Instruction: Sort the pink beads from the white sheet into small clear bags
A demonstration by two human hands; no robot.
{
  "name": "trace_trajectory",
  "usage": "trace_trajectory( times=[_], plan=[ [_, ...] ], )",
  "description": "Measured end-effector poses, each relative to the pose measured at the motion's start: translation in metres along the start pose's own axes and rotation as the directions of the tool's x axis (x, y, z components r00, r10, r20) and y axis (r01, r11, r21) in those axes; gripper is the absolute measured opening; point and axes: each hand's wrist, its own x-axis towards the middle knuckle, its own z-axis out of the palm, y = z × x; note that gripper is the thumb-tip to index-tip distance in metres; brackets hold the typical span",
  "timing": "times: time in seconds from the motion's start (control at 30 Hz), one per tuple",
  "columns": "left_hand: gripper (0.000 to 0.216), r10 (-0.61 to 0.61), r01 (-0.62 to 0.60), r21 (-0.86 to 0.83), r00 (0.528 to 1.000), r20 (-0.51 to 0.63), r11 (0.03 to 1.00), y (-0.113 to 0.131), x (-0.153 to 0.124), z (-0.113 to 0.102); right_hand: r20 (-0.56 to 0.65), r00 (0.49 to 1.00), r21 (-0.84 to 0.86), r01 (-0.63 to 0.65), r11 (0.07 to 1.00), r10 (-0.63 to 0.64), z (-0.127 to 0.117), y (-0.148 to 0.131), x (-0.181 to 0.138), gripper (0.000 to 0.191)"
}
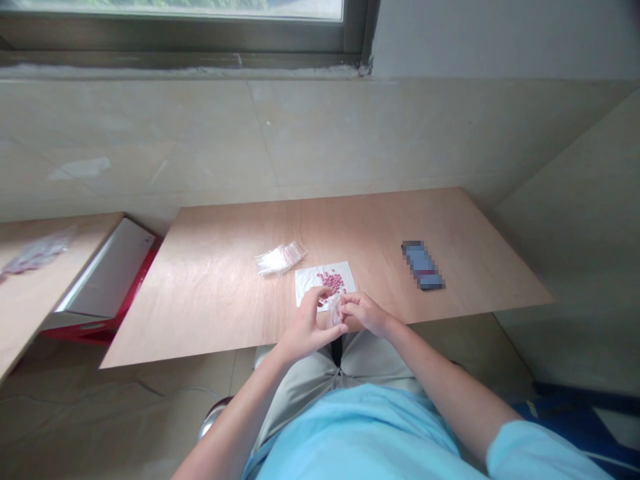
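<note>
Clear plastic bag (335, 310) sits pinched between the half-closed fingers of the left hand (304, 327) and right hand (365, 313) at the near edge of the desk (200, 300), just beside white paper (307, 283) heaped with pink beads (333, 281).

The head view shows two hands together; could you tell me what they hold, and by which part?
The left hand and right hand pinch a small clear plastic bag, apparently by its edge; fingers hide the exact spot.
</note>
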Motion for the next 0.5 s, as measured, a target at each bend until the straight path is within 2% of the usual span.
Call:
trace_trajectory(
  times=[0.03,0.1,0.23,0.5],
  plan=[
    [0.070,0.033,-0.033,0.041,0.999,0.009,0.999,0.0004,-0.0005,-0.0001,0.001,1.000,0.003,-0.002,1.000,0.002,-0.0004,-0.0015,-0.0004,0.019],
    [0.075,0.042,-0.045,0.067,0.998,0.052,0.997,0.0006,-0.0010,-0.0005,0.006,1.000,-0.002,-0.001,1.000,0.001,-0.0009,-0.0043,-0.0010,0.019],
    [0.066,0.001,-0.005,0.045,0.995,0.099,0.999,0.0016,-0.0012,-0.0012,-0.003,1.000,-0.030,0.002,1.000,-0.002,-0.0015,-0.0067,-0.0015,0.020],
    [0.041,-0.012,0.012,0.054,1.000,-0.009,0.998,0.0015,0.0000,-0.0003,-0.019,1.000,-0.107,-0.003,0.994,0.001,-0.0046,-0.0076,-0.0017,0.025]
  ],
)
